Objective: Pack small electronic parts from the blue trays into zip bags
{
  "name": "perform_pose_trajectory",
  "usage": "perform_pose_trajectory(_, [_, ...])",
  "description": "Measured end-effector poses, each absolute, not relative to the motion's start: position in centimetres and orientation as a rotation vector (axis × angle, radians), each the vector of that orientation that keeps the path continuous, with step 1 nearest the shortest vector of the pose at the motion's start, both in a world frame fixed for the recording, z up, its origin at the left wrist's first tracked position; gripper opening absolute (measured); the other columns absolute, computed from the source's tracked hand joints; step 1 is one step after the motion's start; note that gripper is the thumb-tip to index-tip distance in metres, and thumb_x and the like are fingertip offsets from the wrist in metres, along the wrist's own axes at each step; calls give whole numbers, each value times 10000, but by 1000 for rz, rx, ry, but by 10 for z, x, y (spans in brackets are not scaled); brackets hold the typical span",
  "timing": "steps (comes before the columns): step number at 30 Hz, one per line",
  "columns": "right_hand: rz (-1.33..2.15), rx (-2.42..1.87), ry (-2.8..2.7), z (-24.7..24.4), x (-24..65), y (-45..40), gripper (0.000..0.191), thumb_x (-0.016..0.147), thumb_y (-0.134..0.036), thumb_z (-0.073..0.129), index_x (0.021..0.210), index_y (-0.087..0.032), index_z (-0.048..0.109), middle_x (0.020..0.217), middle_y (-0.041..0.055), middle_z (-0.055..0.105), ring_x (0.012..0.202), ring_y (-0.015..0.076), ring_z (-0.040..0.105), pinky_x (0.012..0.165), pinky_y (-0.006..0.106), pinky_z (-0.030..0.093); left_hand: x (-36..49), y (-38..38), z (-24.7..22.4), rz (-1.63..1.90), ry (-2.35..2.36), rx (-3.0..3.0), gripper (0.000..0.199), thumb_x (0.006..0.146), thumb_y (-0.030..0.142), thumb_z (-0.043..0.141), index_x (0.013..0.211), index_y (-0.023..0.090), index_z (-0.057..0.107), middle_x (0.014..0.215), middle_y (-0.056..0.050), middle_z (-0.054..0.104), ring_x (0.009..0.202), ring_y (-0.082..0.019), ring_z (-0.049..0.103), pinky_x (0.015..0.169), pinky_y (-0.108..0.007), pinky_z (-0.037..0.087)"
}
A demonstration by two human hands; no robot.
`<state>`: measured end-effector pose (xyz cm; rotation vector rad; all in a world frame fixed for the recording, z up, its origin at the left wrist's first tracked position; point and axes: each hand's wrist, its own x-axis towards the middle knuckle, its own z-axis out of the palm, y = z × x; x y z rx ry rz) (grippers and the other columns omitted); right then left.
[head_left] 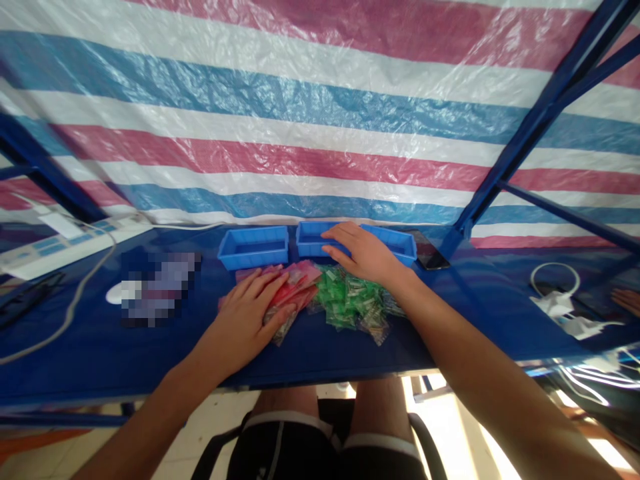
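My left hand (pixel 250 320) lies spread over a pile of red-tinted plastic packets (pixel 300 283), its fingers apart. Just right of that pile is a heap of green and clear packets (pixel 350 297). My right hand (pixel 363 252) is above the back of the green heap, in front of the middle blue tray (pixel 313 248); its thumb and fingers are apart and nothing shows between them. Three shallow blue trays stand in a row behind the packets: the left one (pixel 254 247), the middle one and the right one (pixel 403 245), partly hidden by my right hand.
A dark phone (pixel 431 251) lies right of the trays. At the left are a power strip (pixel 75 243), a cable and a blurred item. White plugs and cables (pixel 557 303) are at the right, near another person's hand (pixel 627 300).
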<state>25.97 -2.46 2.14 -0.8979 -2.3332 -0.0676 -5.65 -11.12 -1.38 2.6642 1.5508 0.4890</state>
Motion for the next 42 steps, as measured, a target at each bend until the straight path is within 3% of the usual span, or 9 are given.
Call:
perform_pose_trajectory(6, [66, -955, -2316, 51, 282, -60, 419, 1109, -486, 559, 1451, -269, 668, 1394, 110, 732, 1337, 346, 674, 1166, 538, 543, -54, -123, -21, 543, 1671, 2649, 665, 1090, 599, 450, 1713, 373, 394, 1755, -48, 430, 1635, -403, 362, 1338, -653, 300])
perform_pose_trajectory(9, [208, -953, -2466, 48, 296, -99, 733, 948, -644, 759, 1602, -382, 553, 1601, 79, 605, 1478, 381, 585, 1223, 592, 516, -57, -127, -25, 576, 1781, 2602, 644, 1071, 603, 492, 1694, 477, 388, 1718, -10, 485, 1641, -488, 294, 1283, -806, 239])
perform_pose_trajectory(14, [302, -1013, -2537, 6, 311, -136, 1123, 814, -724, 850, 1743, -394, 312, 1821, 74, 272, 1676, 389, 292, 1320, 609, 418, -57, -130, -25, 670, 1726, 2637, 693, 1064, 609, 510, 1717, 454, 338, 1735, -25, 448, 1639, -409, 343, 1335, -659, 309])
perform_pose_trajectory(21, [257, -1036, -2472, -24, 299, -117, 936, 954, -628, 760, 1730, -299, 353, 1740, 179, 413, 1623, 395, 393, 1314, 641, 387, -51, -133, -23, 583, 1718, 2681, 899, 970, 786, 573, 1705, 297, 402, 1693, -118, 498, 1582, -441, 411, 1316, -632, 342])
perform_pose_trajectory(27, [76, -912, -2502, -8, 288, -97, 835, 926, -712, 748, 1564, -204, 570, 1545, 205, 590, 1566, 427, 445, 1298, 655, 377, -51, -134, -24, 853, 1742, 2628, 753, 1013, 679, 603, 1656, 317, 456, 1730, -101, 432, 1666, -446, 257, 1346, -679, 261])
perform_pose_trajectory(30, [-14, -817, -2512, 16, 282, -82, 593, 973, -666, 716, 1327, -190, 726, 1493, 196, 627, 1511, 412, 502, 1259, 604, 437, -50, -135, -8, 1057, 1731, 2621, 608, 1048, 558, 601, 1598, 313, 520, 1738, -105, 406, 1682, -464, 202, 1345, -738, 201])
perform_pose_trajectory(33, [-72, -762, -2440, 40, 272, -61, 371, 1071, -521, 637, 1213, -201, 757, 1344, 163, 715, 1347, 357, 628, 1167, 551, 511, -44, -126, 23, 1115, 1551, 2702, 502, 1060, 472, 599, 1528, 291, 584, 1685, -89, 475, 1685, -419, 218, 1358, -665, 274])
perform_pose_trajectory(38, [-125, -768, -2272, 53, 258, -29, 260, 1115, -394, 573, 1176, -202, 736, 1092, 105, 787, 1061, 297, 701, 985, 466, 559, -14, -76, 75, 959, 1168, 2893, 461, 1073, 487, 578, 1431, 211, 667, 1501, -111, 649, 1534, -359, 475, 1317, -571, 380])
perform_pose_trajectory(42, [-272, -802, -2238, 35, 257, -23, 267, 1131, -337, 510, 1094, -197, 735, 1005, 108, 782, 947, 279, 688, 891, 430, 544, 17, -30, 78, 873, 999, 2934, 372, 1075, 349, 547, 1357, 165, 704, 1329, -138, 723, 1288, -316, 652, 1187, -508, 502])
